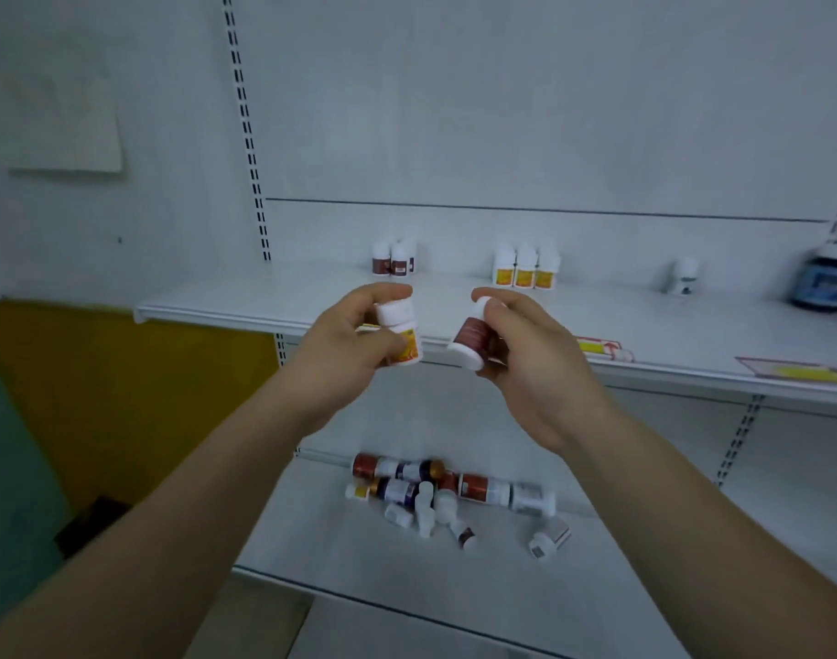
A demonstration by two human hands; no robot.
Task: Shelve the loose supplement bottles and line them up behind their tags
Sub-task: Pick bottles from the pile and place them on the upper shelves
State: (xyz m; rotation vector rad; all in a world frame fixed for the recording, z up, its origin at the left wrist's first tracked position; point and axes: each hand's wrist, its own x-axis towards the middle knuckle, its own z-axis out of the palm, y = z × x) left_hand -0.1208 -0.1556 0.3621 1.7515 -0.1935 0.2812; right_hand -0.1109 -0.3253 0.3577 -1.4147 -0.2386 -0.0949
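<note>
My left hand (347,344) grips a white bottle with an orange-yellow label (402,335), upright, in front of the upper shelf (245,302). My right hand (525,354) grips a white bottle with a dark red label (473,337), tilted with its base toward me. Both are held just in front of the shelf's front edge. At the back of that shelf stand a group of red-label bottles (393,259) and a row of orange-label bottles (525,268). A heap of loose bottles (435,497) lies on the lower shelf (359,558).
A lone white bottle (684,276) and a large blue jar (827,280) stand at the upper shelf's right. Yellow price tags (599,347) (796,371) sit on its front edge. A slotted upright (247,130) runs up the wall. Yellow and teal panels lie to the left.
</note>
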